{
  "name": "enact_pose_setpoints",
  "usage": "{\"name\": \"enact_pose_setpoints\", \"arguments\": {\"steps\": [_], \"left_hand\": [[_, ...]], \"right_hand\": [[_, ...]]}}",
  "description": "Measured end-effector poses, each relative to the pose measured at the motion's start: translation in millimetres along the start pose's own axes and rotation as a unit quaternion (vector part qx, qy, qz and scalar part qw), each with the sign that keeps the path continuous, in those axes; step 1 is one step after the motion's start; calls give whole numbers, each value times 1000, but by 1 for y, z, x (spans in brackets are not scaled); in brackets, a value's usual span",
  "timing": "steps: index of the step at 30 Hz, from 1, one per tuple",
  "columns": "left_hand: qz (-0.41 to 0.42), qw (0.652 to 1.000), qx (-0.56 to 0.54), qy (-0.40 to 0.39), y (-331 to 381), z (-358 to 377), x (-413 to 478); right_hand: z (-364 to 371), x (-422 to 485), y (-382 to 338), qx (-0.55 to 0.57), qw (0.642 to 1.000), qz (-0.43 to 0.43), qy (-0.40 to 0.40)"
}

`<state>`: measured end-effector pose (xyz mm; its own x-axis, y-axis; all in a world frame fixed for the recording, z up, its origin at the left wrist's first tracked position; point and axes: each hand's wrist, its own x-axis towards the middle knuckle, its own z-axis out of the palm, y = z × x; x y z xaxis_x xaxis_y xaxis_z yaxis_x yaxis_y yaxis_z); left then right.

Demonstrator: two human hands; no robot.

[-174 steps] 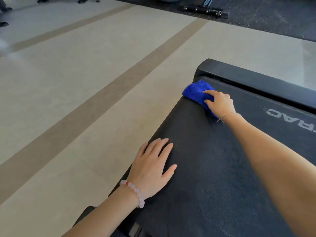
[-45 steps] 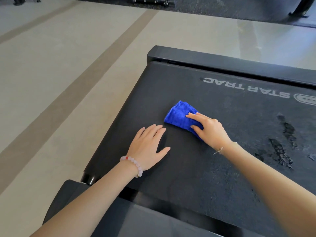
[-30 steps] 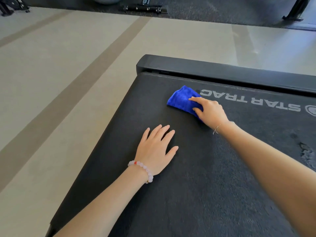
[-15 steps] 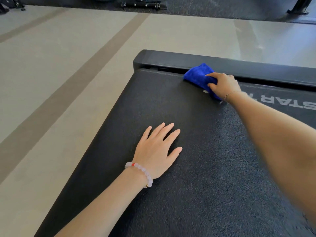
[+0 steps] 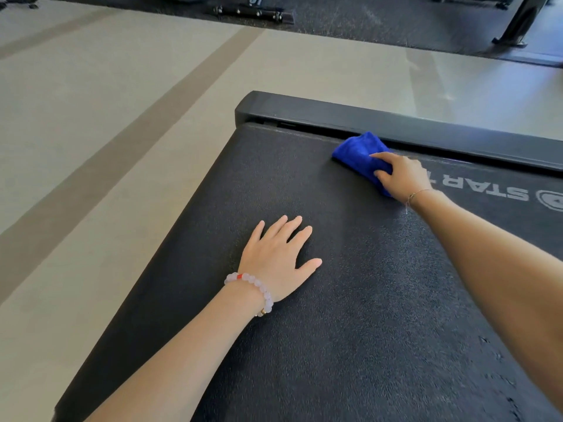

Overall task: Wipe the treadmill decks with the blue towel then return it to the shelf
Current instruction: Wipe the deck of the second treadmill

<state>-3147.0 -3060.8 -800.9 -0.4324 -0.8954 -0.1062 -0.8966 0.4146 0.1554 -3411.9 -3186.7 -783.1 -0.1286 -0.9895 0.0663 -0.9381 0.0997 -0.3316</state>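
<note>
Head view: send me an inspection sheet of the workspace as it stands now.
Surface: black treadmill belt, textured; small dark marks at lower right.
Job's things: blue towel bunched on the belt beside the end bar; shelf not in view.
Clutter: nothing seen.
Hands: right hand grips the towel; left hand rests flat on the belt, fingers straight.
Cables: nothing seen.
Surroundings: beige floor, dark mat with a black bar.

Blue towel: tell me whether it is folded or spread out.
Folded, not spread: the blue towel is a small thick wad held under the right hand, on the treadmill deck beside its end rail.
</note>
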Motion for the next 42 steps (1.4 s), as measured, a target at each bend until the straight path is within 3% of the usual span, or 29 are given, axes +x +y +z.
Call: {"name": "enact_pose_setpoints", "arguments": {"steps": [25,42], "left_hand": [[-1,996,-74,58,8,7,-172],[14,998,-13,54,9,15,-214]], "right_hand": [[5,-273,-40,87,989,-107,-44],[7,-393,-46,144,972,-180,-33]]}}
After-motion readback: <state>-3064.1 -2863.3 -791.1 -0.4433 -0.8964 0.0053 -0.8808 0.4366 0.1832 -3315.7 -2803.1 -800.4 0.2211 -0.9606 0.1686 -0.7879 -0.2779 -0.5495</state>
